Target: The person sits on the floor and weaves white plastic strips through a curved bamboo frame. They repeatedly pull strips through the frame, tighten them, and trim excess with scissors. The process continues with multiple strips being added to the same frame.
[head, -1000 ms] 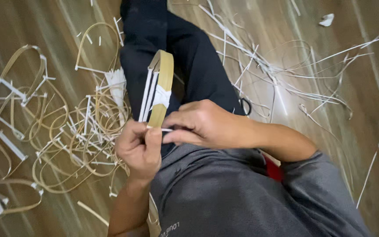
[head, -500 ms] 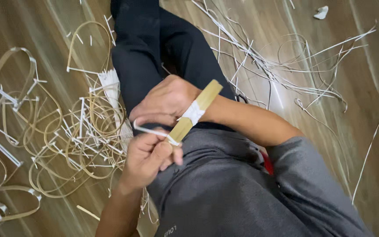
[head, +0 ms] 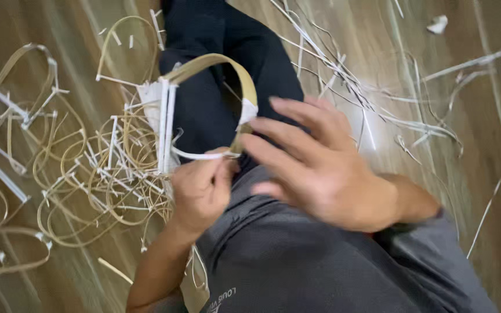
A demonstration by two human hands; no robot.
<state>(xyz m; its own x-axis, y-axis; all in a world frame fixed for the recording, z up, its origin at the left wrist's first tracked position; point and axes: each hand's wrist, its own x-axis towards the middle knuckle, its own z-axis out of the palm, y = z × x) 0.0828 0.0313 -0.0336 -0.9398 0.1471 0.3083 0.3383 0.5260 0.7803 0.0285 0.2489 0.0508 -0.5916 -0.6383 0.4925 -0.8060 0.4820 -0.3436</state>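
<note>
shirt (head: 297, 261): grey, short sleeves | trousers (head: 215, 58): black | forearms bare

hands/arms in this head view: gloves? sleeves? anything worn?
No gloves: the left hand and right hand are bare, with no rings or watch visible. Both forearms are bare too. Grey short sleeves end near the elbows, part of a grey top with small pale lettering at the lower edge. The right hand is motion-blurred, so fine detail is unclear.

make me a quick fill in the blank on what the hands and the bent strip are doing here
1. The left hand pinches a thin ___ strip.
2. The right hand has its fingers ___.
3. The bamboo hoop is bent into a ___.
4. The finished hoops lie on the ___ floor.

Missing words: white; spread; curve; wooden
</note>
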